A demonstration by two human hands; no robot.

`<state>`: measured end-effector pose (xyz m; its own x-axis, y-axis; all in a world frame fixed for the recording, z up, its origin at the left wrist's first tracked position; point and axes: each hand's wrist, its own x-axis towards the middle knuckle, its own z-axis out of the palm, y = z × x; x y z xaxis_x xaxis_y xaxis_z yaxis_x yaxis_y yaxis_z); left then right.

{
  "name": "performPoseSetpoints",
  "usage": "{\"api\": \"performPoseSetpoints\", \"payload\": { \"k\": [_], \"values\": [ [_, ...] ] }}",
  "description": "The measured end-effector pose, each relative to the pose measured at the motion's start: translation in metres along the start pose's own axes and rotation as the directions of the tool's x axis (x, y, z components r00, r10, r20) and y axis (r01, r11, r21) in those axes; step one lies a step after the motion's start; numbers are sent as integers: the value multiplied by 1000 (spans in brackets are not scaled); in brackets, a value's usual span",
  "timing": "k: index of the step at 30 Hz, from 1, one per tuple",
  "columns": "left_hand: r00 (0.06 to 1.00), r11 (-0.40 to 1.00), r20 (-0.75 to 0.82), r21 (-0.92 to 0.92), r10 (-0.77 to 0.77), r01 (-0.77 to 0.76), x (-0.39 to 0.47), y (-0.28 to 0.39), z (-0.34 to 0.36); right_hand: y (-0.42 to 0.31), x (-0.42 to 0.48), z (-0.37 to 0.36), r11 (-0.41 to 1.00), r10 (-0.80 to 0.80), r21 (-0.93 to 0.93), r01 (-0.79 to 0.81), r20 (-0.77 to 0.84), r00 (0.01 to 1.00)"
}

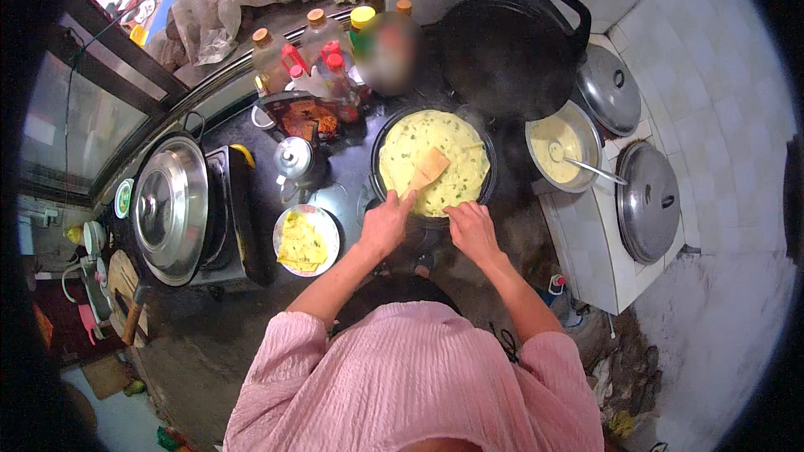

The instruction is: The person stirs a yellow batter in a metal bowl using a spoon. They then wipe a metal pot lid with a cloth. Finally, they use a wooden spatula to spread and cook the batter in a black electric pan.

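Observation:
A round yellow pancake (pixel 433 138) flecked with green bits covers a dark flat pan (pixel 494 166) in front of me. My left hand (pixel 384 226) grips the handle of a wooden spatula (pixel 431 165), whose blade lies over the pancake's middle. With bent fingers, my right hand (pixel 472 229) touches the pancake's near edge; whether it pinches that edge is hard to see. Left of the pan, folded pancake pieces (pixel 300 242) rest on a white plate (pixel 330 232) with a patterned rim.
Right of the pan stands a pot (pixel 593 138) of pale batter with a metal ladle (pixel 593 171) in it. A large black wok (pixel 509 50) leans behind. Further left are a metal kettle (pixel 294 160) and a lidded wok (pixel 173 213). Several bottles (pixel 323 37) line the window side.

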<state>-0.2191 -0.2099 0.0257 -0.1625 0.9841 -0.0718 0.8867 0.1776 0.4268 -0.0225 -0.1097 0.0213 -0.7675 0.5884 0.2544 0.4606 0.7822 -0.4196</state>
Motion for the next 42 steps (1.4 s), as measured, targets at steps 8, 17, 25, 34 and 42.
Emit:
{"api": "performPoseSetpoints", "payload": {
  "k": [8,17,25,34,42],
  "values": [
    [996,998,77,-46,46,-42,9,14,12,3,-1,-1,1000,23,8,-22,-68,997],
    [977,968,-7,-135,-214,211,-27,-10,19,14,-7,9,994,100,45,-97,-59,993],
    [965,962,-98,-151,-245,229,24,-7,10,7,3,7,990,116,82,-112,-50,992],
    [969,961,-81,-171,-234,217,41,15,4,14,-2,5,988,137,73,-137,4,991],
    [991,978,-11,-168,-131,127,33,20,1,17,9,1,993,90,78,-90,2,996]
  ]
}}
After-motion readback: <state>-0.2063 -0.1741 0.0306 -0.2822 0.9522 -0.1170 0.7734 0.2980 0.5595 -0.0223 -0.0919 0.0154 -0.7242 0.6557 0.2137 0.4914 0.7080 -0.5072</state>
